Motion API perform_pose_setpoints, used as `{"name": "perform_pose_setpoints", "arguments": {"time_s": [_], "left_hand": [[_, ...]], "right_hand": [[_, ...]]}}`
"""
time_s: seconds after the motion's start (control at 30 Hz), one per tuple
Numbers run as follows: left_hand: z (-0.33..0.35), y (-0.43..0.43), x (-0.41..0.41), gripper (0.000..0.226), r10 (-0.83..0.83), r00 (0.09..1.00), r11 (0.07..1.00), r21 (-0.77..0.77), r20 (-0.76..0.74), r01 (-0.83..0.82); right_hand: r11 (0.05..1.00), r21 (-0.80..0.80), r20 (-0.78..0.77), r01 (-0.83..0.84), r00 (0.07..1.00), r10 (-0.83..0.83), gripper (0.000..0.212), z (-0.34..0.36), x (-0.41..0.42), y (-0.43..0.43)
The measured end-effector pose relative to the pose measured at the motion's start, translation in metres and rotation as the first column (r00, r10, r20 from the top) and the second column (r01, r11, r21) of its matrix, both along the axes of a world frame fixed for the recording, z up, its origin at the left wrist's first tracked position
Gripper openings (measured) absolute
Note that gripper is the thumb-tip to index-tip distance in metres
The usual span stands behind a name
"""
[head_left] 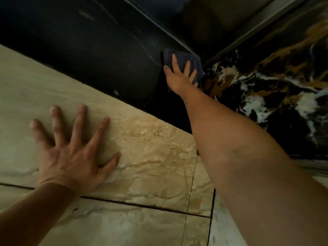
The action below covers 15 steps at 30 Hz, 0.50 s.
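Left hand (71,157) on one tile (150,139) — right hand (177,77) presses one cloth (184,56).

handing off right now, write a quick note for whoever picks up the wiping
Left hand: open, flat with fingers spread on the beige tile, as a brace.
Right hand: open, straight fingers pressing the dark blue cloth against the dark panel.
Position: the cloth is at the panel's corner, beside the black, gold and white marble slab.
Done: the cloth is in contact with the panel. How much is already wiped cannot be told.
Left: probably finish the corner, then the rest of the panel.
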<state>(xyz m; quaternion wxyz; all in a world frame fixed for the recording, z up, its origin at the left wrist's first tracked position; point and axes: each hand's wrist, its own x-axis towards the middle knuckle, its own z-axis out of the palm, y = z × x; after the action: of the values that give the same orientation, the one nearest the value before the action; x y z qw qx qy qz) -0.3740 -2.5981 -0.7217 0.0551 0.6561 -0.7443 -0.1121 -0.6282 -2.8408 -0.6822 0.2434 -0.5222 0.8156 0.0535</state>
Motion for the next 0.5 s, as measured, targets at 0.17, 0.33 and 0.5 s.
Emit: {"name": "perform_pose_setpoints", "arguments": {"time_s": [0.17,0.33,0.5], "left_hand": [[0.000,-0.002,-0.001,0.095,0.018,1.000,1.000,-0.008,0.003,-0.018],[0.001,-0.003,0.000,0.099,0.042,0.998,0.999,0.035,-0.037,-0.041],[0.014,0.005,-0.005,0.095,0.036,0.999,0.999,0.031,0.032,-0.037]], "right_hand": [[0.984,-0.061,-0.091,-0.167,0.983,0.162,0.061,-0.005,-0.003,0.061],[0.965,-0.122,-0.103,-0.232,0.970,0.220,0.060,-0.003,0.018,0.255],[0.987,-0.028,-0.016,-0.158,0.987,0.158,0.066,0.017,0.060,0.416]]}}
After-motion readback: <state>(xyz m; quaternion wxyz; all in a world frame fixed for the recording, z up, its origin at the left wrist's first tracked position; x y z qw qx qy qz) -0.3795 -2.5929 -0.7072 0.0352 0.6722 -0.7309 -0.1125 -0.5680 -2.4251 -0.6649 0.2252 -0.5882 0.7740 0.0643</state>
